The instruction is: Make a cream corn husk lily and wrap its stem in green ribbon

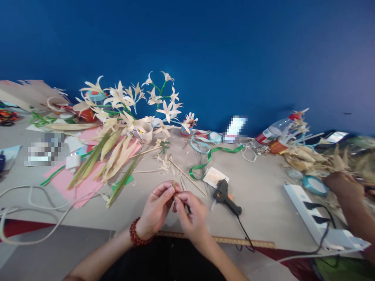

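My left hand [158,203] wears a red bead bracelet [138,233] and is closed, its thumb and fingers pinching a small yellow-green piece [174,184]. Against it, my right hand [191,212] pinches too, at the lower end of what seems the same piece; the fingers hide most of it. Both hands are just above the table's front edge. To their right lies a black glue gun [227,198] by a white card [216,176]. A thin stick [187,176] lies beyond the fingertips.
Husk flowers [120,97] stand at the back. Corn husks [117,160] lie on pink paper [63,183] at left. Green ribbon [209,157] curls behind the glue gun. At right are a power strip [304,214], a tilted bottle [275,128] and another person's hand [341,183].
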Available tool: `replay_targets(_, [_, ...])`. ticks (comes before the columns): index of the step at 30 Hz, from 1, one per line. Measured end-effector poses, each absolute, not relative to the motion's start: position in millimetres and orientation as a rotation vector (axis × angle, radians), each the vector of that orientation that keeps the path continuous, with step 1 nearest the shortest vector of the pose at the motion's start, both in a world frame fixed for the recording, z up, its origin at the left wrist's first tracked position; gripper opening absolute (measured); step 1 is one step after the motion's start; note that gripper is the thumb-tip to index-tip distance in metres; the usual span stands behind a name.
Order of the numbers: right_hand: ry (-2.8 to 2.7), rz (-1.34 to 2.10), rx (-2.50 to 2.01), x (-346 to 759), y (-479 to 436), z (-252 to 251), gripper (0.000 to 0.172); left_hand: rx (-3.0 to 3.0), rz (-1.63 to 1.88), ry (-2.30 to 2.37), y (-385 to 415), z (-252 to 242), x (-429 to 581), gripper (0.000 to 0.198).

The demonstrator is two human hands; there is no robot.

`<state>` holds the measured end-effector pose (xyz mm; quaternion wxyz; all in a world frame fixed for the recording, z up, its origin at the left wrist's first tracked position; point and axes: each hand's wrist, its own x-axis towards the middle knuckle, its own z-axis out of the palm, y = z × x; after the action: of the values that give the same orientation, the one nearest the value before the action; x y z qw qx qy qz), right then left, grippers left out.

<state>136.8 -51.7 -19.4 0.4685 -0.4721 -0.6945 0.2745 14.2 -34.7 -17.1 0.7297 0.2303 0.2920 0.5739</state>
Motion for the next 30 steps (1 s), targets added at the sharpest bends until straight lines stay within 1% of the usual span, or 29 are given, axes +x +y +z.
replay_targets(4, [-1.764, 0.513, -1.103, 136, -51, -26, 0.009, 0.452, 1.293, 0.658, -36, -16, 14, 0.007])
replay_targets(10, [-1.834, 0.336, -1.056, 133, -49, -31, 0.012, 0.487, 1.25, 0.591, -33, -13, 12, 0.01])
replay_targets(13, [-1.827, 0.334, -1.043, 134, -49, -31, 0.012, 0.488, 1.227, 0.571, -32, -12, 10, 0.011])
replay_targets(17, [-1.799, 0.399, -1.057, 138, -48, -22, 0.005, 0.484, 1.204, 0.59, -33, -14, 10, 0.008])
replay_targets(19, [-1.719, 0.406, -1.085, 139, -46, -17, 0.008, 0.5, 1.222, 0.619, -33, -16, 10, 0.008])
replay_targets(22, [-1.612, 0.421, -1.083, 139, -42, -10, 0.008, 0.532, 1.25, 0.655, -33, -18, 11, 0.01])
replay_targets(24, [-1.596, 0.458, -1.048, 138, -40, -9, 0.014, 0.544, 1.25, 0.667, -33, -20, 11, 0.01])
replay_targets(26, [-1.592, 0.481, -1.03, 137, -39, -9, 0.015, 0.548, 1.26, 0.684, -33, -22, 11, 0.01])
replay_targets(30, [-1.67, 0.351, -0.999, 137, -40, -11, 0.02, 0.571, 1.279, 0.707, -34, -23, 11, 0.01])
